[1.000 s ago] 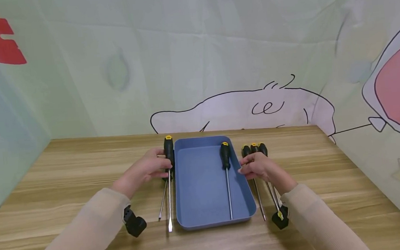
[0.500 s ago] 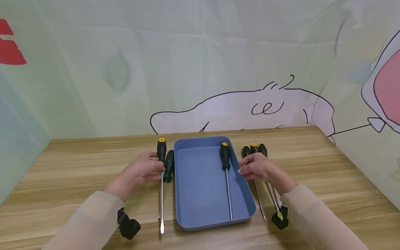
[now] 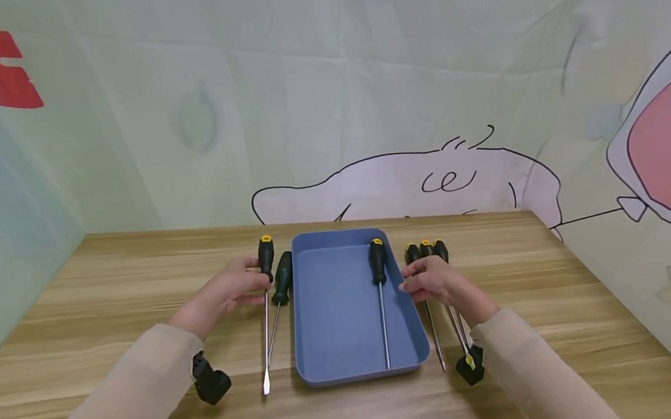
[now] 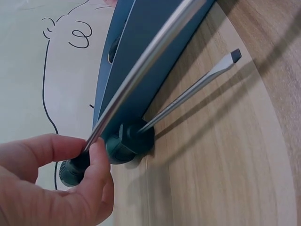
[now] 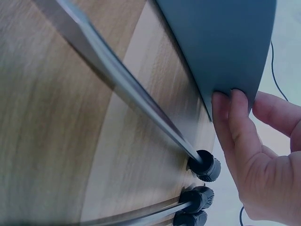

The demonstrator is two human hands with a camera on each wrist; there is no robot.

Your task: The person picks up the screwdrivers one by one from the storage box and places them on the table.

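Note:
My left hand [image 3: 237, 286] pinches a flat-head screwdriver [image 3: 266, 259] between thumb and fingers, where its black handle meets the shaft. In the left wrist view the held shaft [image 4: 141, 66] slants up over a second flat-head screwdriver [image 4: 188, 92], which lies against the tray's left side. The blue tray [image 3: 339, 315] holds one screwdriver [image 3: 378, 260] along its right side. My right hand [image 3: 435, 278] grips the tray's right wall; in the right wrist view, two fingertips [image 5: 239, 99] press the outside of that wall, with the thumb at the rim.
Three screwdrivers lie to the right of the tray, one handle [image 3: 412, 253] nearest it, partly under the right hand. A wooden table [image 3: 138, 280] carries everything, and a printed cloth [image 3: 302, 106] hangs behind its back edge. Each wrist wears a small black camera [image 3: 211, 383].
My left hand has moved left with the pinched screwdriver, uncovering the second screwdriver's handle beside the tray. The right hand and the tray have stayed in place.

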